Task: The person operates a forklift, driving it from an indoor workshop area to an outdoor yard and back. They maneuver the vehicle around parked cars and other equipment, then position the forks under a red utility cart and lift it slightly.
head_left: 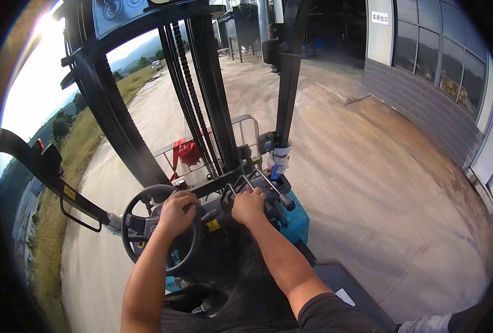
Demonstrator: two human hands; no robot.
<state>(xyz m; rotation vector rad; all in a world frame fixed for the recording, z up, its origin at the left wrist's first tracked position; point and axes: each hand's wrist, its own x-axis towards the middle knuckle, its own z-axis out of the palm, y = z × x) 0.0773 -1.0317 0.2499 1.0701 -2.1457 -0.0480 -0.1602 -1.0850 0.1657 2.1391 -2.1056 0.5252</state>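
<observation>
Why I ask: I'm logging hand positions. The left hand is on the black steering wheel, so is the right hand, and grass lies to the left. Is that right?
Not quite: the head view shows the right hand on the levers instead. The left hand is on the black steering wheel, and grass lies to the left.

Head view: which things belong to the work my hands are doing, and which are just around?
Part of the work:
- wheel, under the left hand
- levers, at the right hand
- mast, ahead of both hands

Apparently just around:
- red cloth, beyond the mast
- distant car
- brick wall, on the right
</observation>
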